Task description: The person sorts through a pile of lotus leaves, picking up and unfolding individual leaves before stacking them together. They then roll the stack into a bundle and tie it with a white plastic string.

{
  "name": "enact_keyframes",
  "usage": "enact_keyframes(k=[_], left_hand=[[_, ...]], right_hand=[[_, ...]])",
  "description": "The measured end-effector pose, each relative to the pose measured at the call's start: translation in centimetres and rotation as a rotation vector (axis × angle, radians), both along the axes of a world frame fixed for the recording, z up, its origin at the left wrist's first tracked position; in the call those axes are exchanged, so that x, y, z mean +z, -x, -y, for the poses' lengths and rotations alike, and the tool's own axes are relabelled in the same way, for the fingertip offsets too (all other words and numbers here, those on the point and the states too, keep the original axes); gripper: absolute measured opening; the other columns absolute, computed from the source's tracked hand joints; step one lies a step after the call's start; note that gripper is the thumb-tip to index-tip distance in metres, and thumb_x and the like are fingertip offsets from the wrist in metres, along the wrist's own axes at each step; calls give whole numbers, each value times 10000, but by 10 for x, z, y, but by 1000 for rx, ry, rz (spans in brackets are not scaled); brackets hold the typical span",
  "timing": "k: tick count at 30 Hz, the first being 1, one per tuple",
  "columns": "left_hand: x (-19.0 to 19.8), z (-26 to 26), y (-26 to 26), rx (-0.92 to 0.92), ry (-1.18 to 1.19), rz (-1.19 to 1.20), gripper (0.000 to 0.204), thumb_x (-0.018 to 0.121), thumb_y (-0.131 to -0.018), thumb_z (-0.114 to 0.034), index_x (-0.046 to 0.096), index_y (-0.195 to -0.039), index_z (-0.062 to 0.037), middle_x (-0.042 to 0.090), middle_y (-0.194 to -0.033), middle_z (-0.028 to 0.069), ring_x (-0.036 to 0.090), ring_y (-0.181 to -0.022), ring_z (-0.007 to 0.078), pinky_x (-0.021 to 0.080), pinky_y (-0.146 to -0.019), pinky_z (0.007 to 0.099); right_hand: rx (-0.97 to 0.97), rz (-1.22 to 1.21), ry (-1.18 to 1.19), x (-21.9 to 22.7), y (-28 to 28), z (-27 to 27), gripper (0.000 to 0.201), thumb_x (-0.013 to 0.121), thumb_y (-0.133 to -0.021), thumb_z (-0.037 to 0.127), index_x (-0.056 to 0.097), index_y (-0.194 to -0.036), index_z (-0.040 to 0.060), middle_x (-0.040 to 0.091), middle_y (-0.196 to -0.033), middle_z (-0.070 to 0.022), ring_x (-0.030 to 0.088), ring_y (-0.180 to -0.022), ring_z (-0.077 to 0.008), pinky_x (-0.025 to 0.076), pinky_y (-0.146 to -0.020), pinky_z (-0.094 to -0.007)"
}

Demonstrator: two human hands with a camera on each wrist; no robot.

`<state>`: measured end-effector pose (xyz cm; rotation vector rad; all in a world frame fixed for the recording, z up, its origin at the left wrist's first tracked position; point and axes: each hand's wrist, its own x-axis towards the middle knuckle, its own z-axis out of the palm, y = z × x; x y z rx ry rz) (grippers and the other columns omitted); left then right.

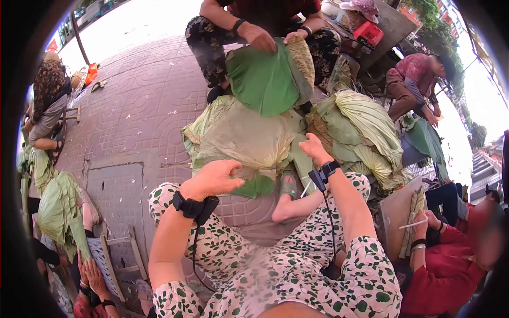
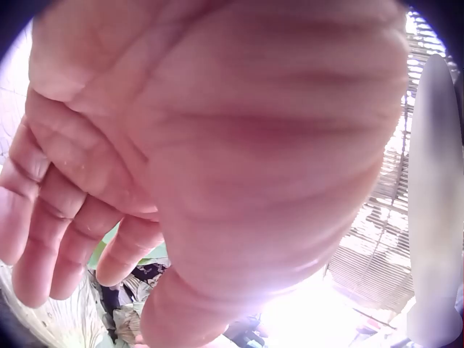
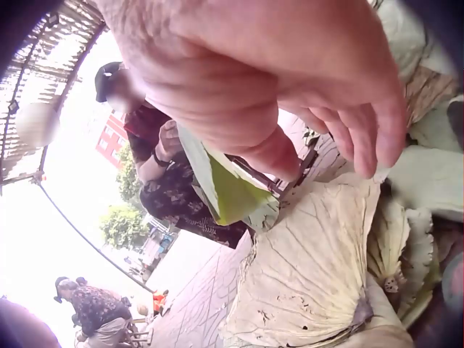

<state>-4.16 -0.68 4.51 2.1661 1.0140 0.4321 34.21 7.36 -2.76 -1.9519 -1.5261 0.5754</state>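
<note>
My left hand [image 1: 214,178] is held out over my lap, palm inward, fingers loosely bent and nothing in them. In the left wrist view its palm [image 2: 217,145] fills most of the picture, fingers relaxed. Farther forward, my right hand [image 1: 315,149] hovers near the leaf piles, also holding nothing; its fingers [image 3: 355,134] hang loosely in the right wrist view. In front of both hands lies a pile of large, pale lotus leaves [image 1: 244,135], their veins visible in the right wrist view. A person opposite holds up a green lotus leaf [image 1: 262,79] above this pile.
Another stack of folded lotus leaves [image 1: 366,122] stands to the right. A sandalled foot [image 1: 286,193] is close to the front pile. At right sits a person in red [image 1: 445,275] beside a board [image 1: 395,217]; a wooden stool [image 1: 132,249] is at left.
</note>
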Motion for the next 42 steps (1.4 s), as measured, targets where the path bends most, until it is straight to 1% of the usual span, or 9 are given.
enact_keyframes(k=[1, 3, 5, 9, 12, 18, 31, 39, 42], left_hand=[[2, 0, -3, -10, -9, 6, 481, 654, -752, -240, 533, -1146, 7, 622, -902, 126, 594, -731, 226, 479, -672, 325], [5, 1, -8, -30, 10, 21, 469, 660, -756, -204, 532, -1148, 20, 618, -887, 109, 580, -709, 190, 476, -658, 300], [6, -6, -12, -23, 63, 52, 462, 673, -730, -220, 555, -1124, -10, 624, -899, 133, 598, -798, 257, 475, -719, 331], [13, -4, -19, -70, 86, 61, 483, 670, -736, -216, 546, -1140, 18, 634, -871, 128, 612, -763, 223, 482, -697, 319], [4, -15, -33, -87, 49, -3, 480, 669, -731, -211, 550, -1127, 32, 634, -845, 134, 615, -743, 226, 485, -690, 322], [-10, -26, -43, -76, 93, -92, 488, 671, -722, -233, 561, -1123, 23, 636, -861, 141, 620, -788, 233, 485, -710, 325], [-12, -41, -75, -76, 267, -94, 480, 664, -745, -177, 532, -1143, 57, 616, -850, 106, 599, -695, 150, 487, -616, 274], [-44, -27, -165, 117, 312, 603, 393, 595, -856, -244, 541, -1157, 2, 620, -901, 24, 592, -687, 92, 426, -552, 193], [-93, -11, -199, 171, 653, 804, 401, 523, -884, -321, 591, -1061, 33, 626, -927, 73, 563, -786, 129, 446, -701, 253]], right_hand=[[14, 32, -10, 12, -16, 9, 688, 610, -760, 205, 315, -1329, -47, 582, -1007, -125, 566, -817, -164, 475, -618, -287], [15, -81, -138, 77, -3, 58, 622, 613, -751, 201, 386, -1249, -95, 607, -1011, -174, 583, -926, -255, 459, -806, -327], [73, -95, -150, 114, -14, 81, 587, 611, -766, 190, 407, -1242, -85, 608, -1000, -138, 577, -889, -197, 464, -782, -293], [137, 63, -114, 166, -21, 146, 537, 617, -793, 236, 459, -1215, -56, 611, -1014, -133, 579, -910, -204, 464, -795, -307], [299, 72, 8, 133, -24, 157, 511, 592, -834, 314, 490, -1200, -28, 611, -1046, -134, 578, -950, -215, 457, -822, -313], [158, -148, -269, 92, -5, 173, 447, 532, -895, 360, 545, -1146, -10, 612, -1023, -98, 560, -937, -161, 439, -837, -279], [231, -351, -292, 95, 10, 175, 475, 547, -883, 412, 554, -1118, -1, 609, -934, -61, 546, -873, -132, 439, -779, -264], [295, -261, -296, 98, 29, 166, 524, 532, -868, 453, 559, -1099, -17, 621, -984, -119, 572, -919, -197, 440, -813, -305], [306, -215, -314, 101, 36, 165, 519, 534, -866, 450, 565, -1085, -20, 626, -984, -129, 580, -918, -208, 446, -810, -314]])
